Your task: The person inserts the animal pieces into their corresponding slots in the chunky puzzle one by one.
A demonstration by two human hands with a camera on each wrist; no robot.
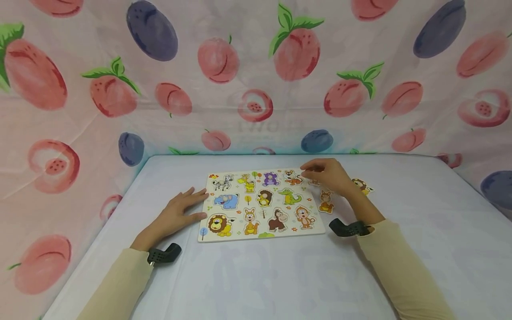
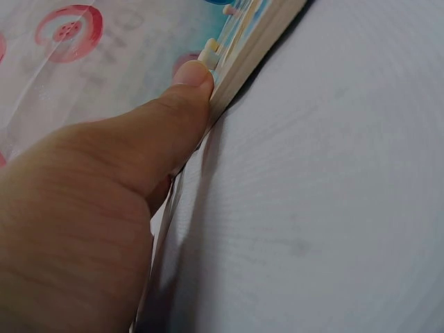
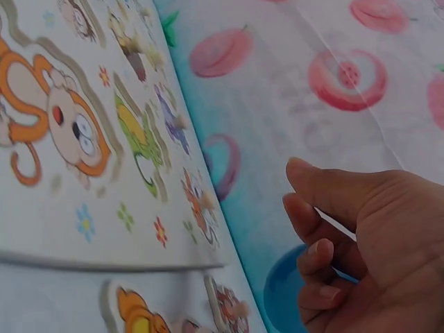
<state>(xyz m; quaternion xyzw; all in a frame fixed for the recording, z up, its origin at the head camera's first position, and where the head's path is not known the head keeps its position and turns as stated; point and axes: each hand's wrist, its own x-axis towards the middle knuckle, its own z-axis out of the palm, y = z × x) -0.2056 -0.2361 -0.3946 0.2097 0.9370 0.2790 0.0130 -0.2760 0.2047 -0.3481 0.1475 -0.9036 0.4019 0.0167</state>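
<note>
A white wooden puzzle board with several animal pieces lies on the table. My left hand rests at its left side, fingers extended; in the left wrist view the thumb touches the board's edge. Over the upper right corner, beside the tiger picture, is my right hand. Its fingers are loosely bent, and the right wrist view shows nothing between thumb and fingertips. Below that hand, a kangaroo piece lies right of the board, near another piece partly hidden by the hand.
A lion piece lies on the table behind the right wrist, partly covered by it. White cloth covers the table. A fruit-print curtain hangs behind and at the left. Each wrist wears a black camera mount.
</note>
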